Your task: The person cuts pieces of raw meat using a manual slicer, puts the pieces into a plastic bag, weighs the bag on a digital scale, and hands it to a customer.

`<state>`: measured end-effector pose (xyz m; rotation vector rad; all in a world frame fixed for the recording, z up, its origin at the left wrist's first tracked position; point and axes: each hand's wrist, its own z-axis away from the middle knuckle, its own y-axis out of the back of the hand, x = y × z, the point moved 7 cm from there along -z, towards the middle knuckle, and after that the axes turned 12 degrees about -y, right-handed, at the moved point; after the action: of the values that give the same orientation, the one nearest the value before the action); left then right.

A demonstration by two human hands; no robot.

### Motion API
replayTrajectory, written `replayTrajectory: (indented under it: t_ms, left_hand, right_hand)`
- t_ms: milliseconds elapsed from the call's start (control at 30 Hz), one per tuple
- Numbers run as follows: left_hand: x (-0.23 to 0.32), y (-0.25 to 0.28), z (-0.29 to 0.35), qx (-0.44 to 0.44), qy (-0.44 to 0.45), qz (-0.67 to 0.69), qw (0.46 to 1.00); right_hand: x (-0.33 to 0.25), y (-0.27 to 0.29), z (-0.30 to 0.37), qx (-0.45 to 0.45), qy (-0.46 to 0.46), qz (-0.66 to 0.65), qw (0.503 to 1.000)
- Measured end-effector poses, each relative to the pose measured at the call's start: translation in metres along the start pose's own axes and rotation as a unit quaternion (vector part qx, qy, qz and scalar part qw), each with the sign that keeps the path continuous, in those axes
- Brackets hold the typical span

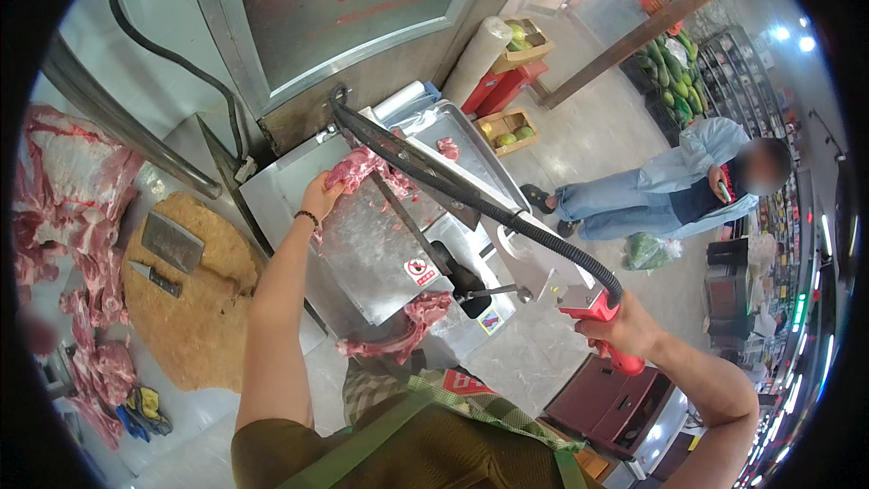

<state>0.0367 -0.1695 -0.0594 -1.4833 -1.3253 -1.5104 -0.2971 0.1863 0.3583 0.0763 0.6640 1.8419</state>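
1. Your left hand [323, 196] reaches to the far part of the machine's metal table [358, 249] and grasps the near-left end of a piece of raw meat [360, 163]. A dark beaded bracelet [308, 215] circles that wrist.
2. That piece lies at the far end of the table, beside the long hinged arm [534, 263] of the machine.
3. Your right hand [629, 330] is clenched around the red handle [596, 308] at the near-right end of this arm. A black ribbed hose [471, 204] runs along the arm from its far end toward the handle.
4. A second, longer strip of meat [412, 321] lies at the table's near edge, close to your apron [489, 412]. A small meat scrap [447, 148] sits in the metal tray [493, 179], on the far right of the arm.
5. To your left, a round wooden chopping block [195, 335] bears a cleaver [173, 241] and, just nearer, a small knife [156, 279].
6. Farther left, large cuts of meat [77, 181] lie beyond the block.
7. Well to the right, a person in a light blue jacket [701, 149] stands near a green-filled plastic bag [647, 252] on the floor.
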Motion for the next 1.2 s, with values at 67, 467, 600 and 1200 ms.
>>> replayTrajectory:
  t_ms: [67, 467, 600, 1200]
  left_hand:
    - [0.015, -0.001, 0.002, -0.010, 0.009, -0.015, 1.000]
    - [-0.009, 0.005, 0.002, 0.006, 0.021, -0.095, 0.995]
    - [0.022, -0.007, 0.002, -0.027, 0.033, -0.155, 0.987]
    - [0.044, -0.055, 0.065, 0.000, 0.156, -0.172, 0.973]
  right_hand:
    - [-0.008, 0.003, 0.008, 0.003, -0.005, -0.004, 1.000]
    - [0.019, -0.003, -0.015, 0.001, -0.008, 0.018, 1.000]
    - [0.098, -0.029, -0.074, 0.033, 0.048, 0.010, 0.998]
    - [0.252, -0.141, -0.289, 0.122, 0.212, 0.048, 0.968]
